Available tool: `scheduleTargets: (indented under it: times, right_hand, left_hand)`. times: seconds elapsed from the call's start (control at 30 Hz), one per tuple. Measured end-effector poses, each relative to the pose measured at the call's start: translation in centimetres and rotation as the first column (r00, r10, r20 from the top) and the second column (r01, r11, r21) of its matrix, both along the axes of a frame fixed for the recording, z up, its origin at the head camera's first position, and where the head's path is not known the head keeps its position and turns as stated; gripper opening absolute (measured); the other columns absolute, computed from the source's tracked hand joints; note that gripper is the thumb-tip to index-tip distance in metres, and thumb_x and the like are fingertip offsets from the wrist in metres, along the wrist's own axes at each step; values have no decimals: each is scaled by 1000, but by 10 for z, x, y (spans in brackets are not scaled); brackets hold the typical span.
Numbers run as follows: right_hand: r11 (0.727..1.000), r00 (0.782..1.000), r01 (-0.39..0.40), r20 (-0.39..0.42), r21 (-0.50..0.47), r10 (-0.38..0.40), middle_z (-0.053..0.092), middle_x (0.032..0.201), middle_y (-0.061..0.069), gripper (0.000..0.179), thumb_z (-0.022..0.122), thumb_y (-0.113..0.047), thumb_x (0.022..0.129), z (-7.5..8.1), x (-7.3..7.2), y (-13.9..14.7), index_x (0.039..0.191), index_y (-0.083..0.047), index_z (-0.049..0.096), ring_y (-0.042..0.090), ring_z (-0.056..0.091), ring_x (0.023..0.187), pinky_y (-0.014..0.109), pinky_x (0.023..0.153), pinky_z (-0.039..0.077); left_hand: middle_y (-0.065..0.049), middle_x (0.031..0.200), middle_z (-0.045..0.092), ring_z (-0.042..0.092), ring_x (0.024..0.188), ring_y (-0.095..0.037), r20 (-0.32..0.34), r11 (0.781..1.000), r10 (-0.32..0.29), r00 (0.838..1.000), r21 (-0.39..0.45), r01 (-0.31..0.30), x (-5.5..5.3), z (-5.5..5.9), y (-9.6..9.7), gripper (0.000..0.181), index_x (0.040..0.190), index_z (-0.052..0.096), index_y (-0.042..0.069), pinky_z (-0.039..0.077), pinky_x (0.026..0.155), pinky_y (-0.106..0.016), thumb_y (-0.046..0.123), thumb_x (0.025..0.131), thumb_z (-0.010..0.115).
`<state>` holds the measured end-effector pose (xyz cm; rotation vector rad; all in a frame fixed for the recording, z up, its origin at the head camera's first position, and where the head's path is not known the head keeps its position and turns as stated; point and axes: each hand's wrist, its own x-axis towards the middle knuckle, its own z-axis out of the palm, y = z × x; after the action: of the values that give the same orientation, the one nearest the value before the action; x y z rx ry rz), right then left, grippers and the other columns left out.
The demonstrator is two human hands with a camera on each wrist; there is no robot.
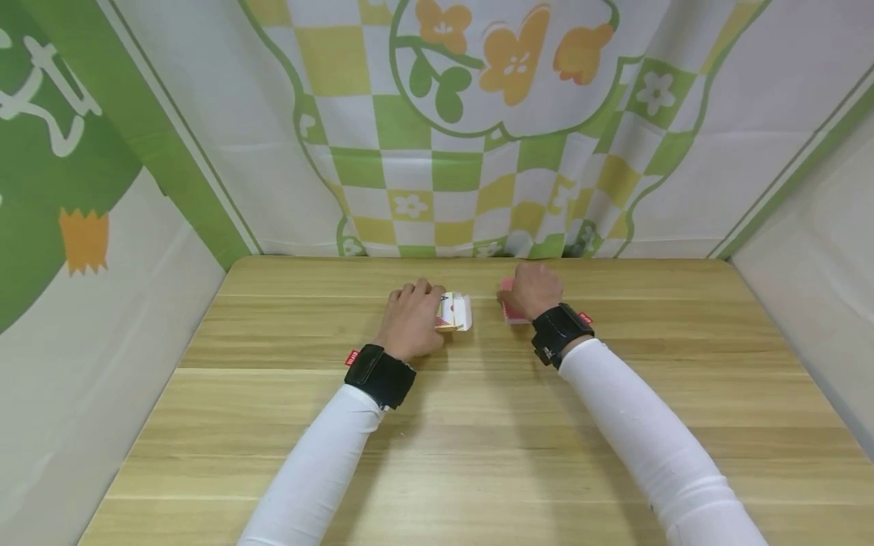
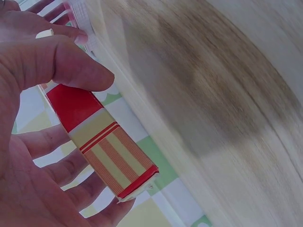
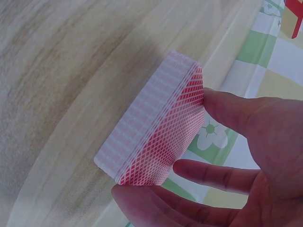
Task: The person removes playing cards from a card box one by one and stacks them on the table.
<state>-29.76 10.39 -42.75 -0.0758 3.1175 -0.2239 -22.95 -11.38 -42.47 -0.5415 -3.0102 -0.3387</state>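
Observation:
My left hand (image 1: 410, 322) grips a playing-card box (image 2: 111, 151) with red and striped sides, thumb on one side and fingers on the other. In the head view the box's white end flap (image 1: 465, 312) stands out, pointing toward the right hand. A deck of playing cards (image 3: 163, 127) with red lattice backs rests on the tabletop, backs up. Over it, my right hand (image 1: 538, 290) holds the deck by its edges between thumb and fingers. A short stretch of table separates the box and the deck.
The light wooden table (image 1: 437, 455) ends at a hanging cloth (image 1: 457, 174) with green and yellow checks, just behind both hands. White cloth walls (image 1: 812, 250) rise at the left and right sides. Each wrist wears a black strap (image 1: 560, 334).

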Motion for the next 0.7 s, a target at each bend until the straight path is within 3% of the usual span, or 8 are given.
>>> scheduleTargets:
  times: [0.7]
  right_hand:
    - [1000, 1000, 9, 29, -10, -8, 55, 72, 9, 46, 64, -55, 74, 1, 4, 0, 67, -10, 55, 24, 54, 64, 39, 48, 41]
  left_hand:
    - [-7, 112, 49, 46, 103, -28, -3, 1000, 7, 1000, -2, -7, 1, -1, -1, 70, 127, 49, 11, 31, 91, -49, 17, 59, 66]
